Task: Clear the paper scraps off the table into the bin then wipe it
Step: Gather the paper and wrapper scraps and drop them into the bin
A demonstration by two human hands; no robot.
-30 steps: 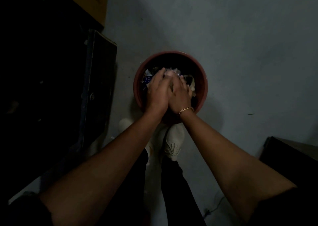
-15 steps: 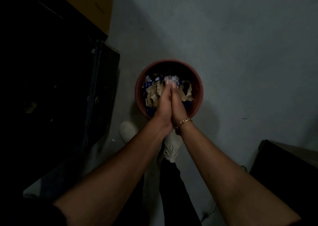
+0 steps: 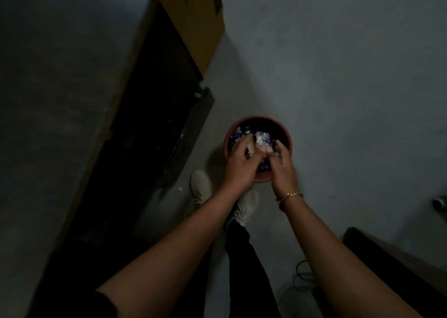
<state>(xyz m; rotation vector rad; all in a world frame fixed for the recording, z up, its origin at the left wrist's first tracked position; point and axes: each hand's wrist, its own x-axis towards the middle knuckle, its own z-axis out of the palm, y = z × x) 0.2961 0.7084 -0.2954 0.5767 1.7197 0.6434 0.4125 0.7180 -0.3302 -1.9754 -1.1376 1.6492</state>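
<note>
While the left hand (image 3: 238,160) and right hand (image 3: 281,167) hang loosely curled over the bin (image 3: 256,118) holding the paper scraps (image 3: 262,138), I cannot tell whether either grip pinches one, so dumping seems nearly done and wiping the desk comes next.

Left hand (image 3: 238,166), right hand (image 3: 281,170) parted over bin (image 3: 257,118).

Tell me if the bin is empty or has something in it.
Not empty. Tan, white and blue paper scraps lie piled inside the bin, under its rim. How deep the pile goes cannot be told.
</note>
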